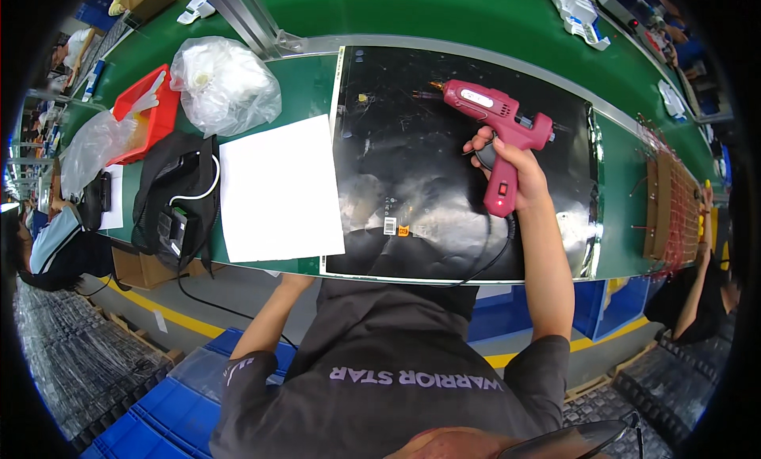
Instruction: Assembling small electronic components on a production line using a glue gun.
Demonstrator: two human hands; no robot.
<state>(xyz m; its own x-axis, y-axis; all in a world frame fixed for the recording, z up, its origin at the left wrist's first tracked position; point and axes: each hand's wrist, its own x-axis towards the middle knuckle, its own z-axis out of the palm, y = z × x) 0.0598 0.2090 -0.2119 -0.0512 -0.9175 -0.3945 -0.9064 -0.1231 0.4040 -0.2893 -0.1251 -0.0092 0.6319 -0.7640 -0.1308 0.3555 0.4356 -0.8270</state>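
Note:
My right hand (pixel 521 162) is wrapped round the handle of a dark pink hot glue gun (pixel 501 188), its fingers at the dark trigger. The gun is above a black sheet (pixel 420 166) on the bench, and its brass nozzle points to the far left. A black cord runs down from the handle to the near edge. My left hand (pixel 296 281) is low at the near bench edge, beside a blank white sheet (pixel 279 189); the edge hides its fingers, so I cannot see whether it holds anything.
Left of the white sheet lies a black bag (pixel 162 185) with a dark device and white cable. Beyond it are a clear plastic bag (pixel 226 86) and a red bin (pixel 162 114). A brown carton with red wires (pixel 670 209) is at the right. Other people work at both sides.

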